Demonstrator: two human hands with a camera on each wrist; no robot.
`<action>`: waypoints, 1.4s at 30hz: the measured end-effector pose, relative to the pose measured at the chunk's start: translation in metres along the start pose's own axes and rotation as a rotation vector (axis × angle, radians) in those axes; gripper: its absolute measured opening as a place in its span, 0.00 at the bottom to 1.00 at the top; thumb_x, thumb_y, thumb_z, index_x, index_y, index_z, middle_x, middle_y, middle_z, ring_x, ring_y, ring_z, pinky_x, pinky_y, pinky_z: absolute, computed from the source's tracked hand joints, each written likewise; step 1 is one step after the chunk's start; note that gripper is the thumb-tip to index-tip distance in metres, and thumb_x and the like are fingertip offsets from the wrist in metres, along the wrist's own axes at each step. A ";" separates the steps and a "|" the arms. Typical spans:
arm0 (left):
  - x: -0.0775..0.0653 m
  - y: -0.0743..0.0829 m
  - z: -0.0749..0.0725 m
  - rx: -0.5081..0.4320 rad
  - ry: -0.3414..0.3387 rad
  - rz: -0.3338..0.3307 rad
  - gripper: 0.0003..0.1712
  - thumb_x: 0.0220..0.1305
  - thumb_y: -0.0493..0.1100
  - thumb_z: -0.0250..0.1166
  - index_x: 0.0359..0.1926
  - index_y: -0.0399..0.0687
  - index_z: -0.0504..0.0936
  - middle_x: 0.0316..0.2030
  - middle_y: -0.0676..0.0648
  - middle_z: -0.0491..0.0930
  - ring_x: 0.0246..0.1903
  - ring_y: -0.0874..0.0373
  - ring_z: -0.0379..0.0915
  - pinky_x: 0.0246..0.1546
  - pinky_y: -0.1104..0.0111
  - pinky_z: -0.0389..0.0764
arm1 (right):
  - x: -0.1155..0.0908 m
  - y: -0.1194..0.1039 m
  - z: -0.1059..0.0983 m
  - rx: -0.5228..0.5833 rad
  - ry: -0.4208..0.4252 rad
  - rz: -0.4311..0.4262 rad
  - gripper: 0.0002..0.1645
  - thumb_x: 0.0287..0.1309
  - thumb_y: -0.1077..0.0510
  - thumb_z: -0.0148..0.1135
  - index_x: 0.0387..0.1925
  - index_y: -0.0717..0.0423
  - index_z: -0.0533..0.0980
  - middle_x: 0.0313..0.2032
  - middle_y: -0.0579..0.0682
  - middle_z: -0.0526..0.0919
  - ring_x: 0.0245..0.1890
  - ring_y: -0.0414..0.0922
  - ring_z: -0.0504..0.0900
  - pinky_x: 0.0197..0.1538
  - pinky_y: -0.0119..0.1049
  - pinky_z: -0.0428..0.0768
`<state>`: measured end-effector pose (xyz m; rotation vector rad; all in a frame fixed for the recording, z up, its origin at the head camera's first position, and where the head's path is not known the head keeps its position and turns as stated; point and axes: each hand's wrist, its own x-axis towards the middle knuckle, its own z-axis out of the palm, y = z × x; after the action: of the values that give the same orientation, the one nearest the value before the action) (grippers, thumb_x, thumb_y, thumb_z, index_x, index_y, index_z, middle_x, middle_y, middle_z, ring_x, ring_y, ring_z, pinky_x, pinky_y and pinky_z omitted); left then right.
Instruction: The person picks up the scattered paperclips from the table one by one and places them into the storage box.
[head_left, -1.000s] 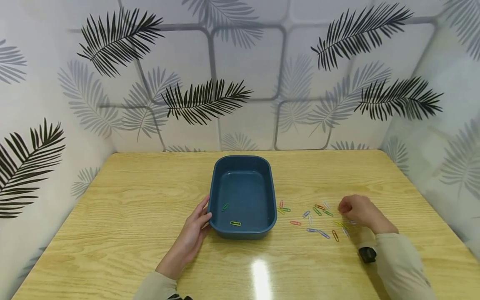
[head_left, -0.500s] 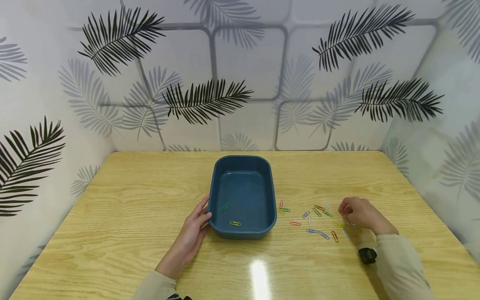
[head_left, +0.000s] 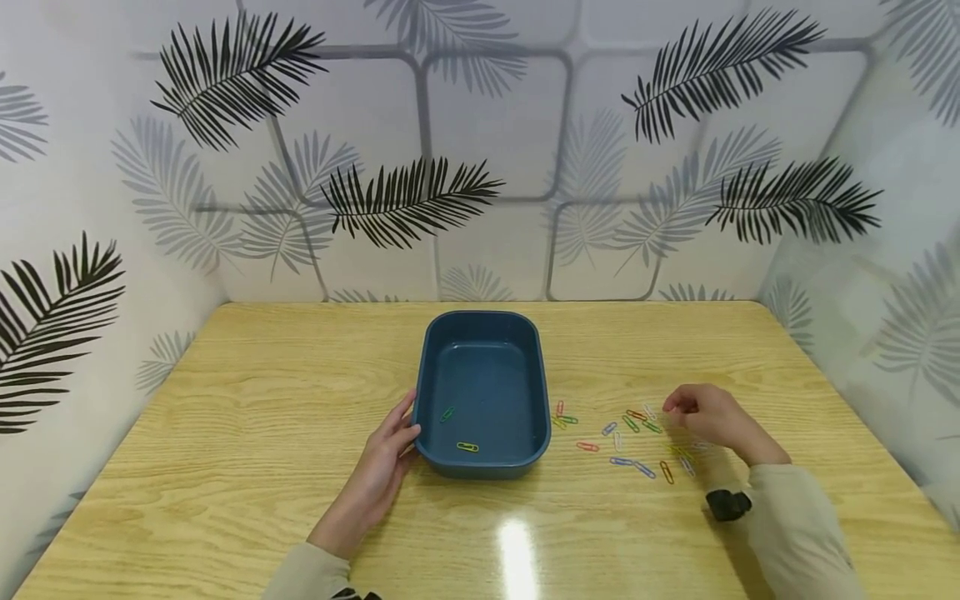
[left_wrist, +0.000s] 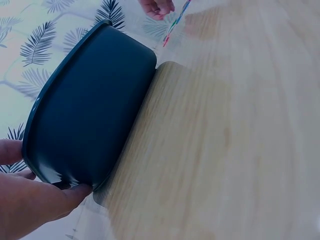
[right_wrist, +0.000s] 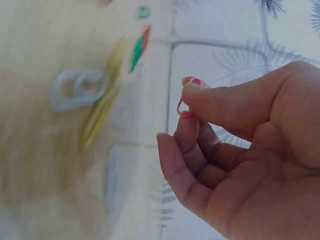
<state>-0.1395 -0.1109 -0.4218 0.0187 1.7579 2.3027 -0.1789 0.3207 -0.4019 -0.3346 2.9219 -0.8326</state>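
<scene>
A dark blue plastic tray (head_left: 482, 471) sits mid-table, with a green paper clip (head_left: 447, 414) and a yellow paper clip (head_left: 468, 447) inside. My left hand (head_left: 381, 471) holds its near left corner; the left wrist view has the thumb (left_wrist: 75, 195) low on the tray wall (left_wrist: 90, 110) and fingers round the other side. Above the table at right, my right hand (head_left: 712, 417) pinches a pinkish-red paper clip (right_wrist: 181, 107) between thumb and fingertip. Beneath and left of that hand lie loose clips, among them a blue one (head_left: 644, 470) and an orange-red one (head_left: 667, 472).
Several more coloured clips spread between tray and right hand; a red one (head_left: 588, 447) lies apart, and a small cluster with a green clip (head_left: 570, 420) sits close to the tray's right wall. The wooden table (head_left: 247, 400) meets a leaf-patterned wall (head_left: 487, 250) behind.
My right hand has shifted slightly left and up from its place among the clips. The left hand and tray stay where they were.
</scene>
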 end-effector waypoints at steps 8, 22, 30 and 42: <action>-0.002 0.001 -0.001 0.019 -0.024 0.011 0.34 0.73 0.35 0.44 0.76 0.43 0.46 0.72 0.32 0.47 0.70 0.40 0.46 0.68 0.49 0.50 | 0.008 -0.020 0.004 0.114 0.060 0.004 0.12 0.62 0.63 0.57 0.41 0.69 0.78 0.33 0.55 0.80 0.35 0.52 0.78 0.35 0.43 0.76; -0.002 0.001 -0.002 0.025 -0.021 0.020 0.34 0.73 0.34 0.44 0.76 0.43 0.46 0.72 0.32 0.46 0.71 0.41 0.45 0.68 0.48 0.49 | 0.014 -0.054 0.012 0.128 0.042 -0.024 0.09 0.62 0.67 0.57 0.41 0.71 0.77 0.30 0.51 0.78 0.31 0.45 0.75 0.34 0.41 0.74; -0.002 0.002 -0.002 0.024 -0.020 0.020 0.34 0.74 0.35 0.43 0.76 0.43 0.45 0.72 0.32 0.46 0.71 0.41 0.45 0.68 0.48 0.48 | 0.016 -0.076 0.024 0.163 0.032 -0.054 0.07 0.62 0.68 0.57 0.40 0.69 0.76 0.30 0.50 0.76 0.31 0.46 0.76 0.31 0.39 0.73; 0.002 -0.003 -0.001 0.001 -0.012 0.016 0.34 0.73 0.34 0.44 0.76 0.44 0.47 0.72 0.34 0.48 0.70 0.41 0.48 0.68 0.50 0.50 | 0.015 -0.093 0.040 0.199 0.082 -0.092 0.05 0.62 0.69 0.58 0.39 0.66 0.75 0.30 0.49 0.77 0.32 0.45 0.78 0.31 0.37 0.75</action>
<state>-0.1412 -0.1107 -0.4249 0.0464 1.7586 2.3081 -0.1708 0.2193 -0.3871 -0.4308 2.8822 -1.1667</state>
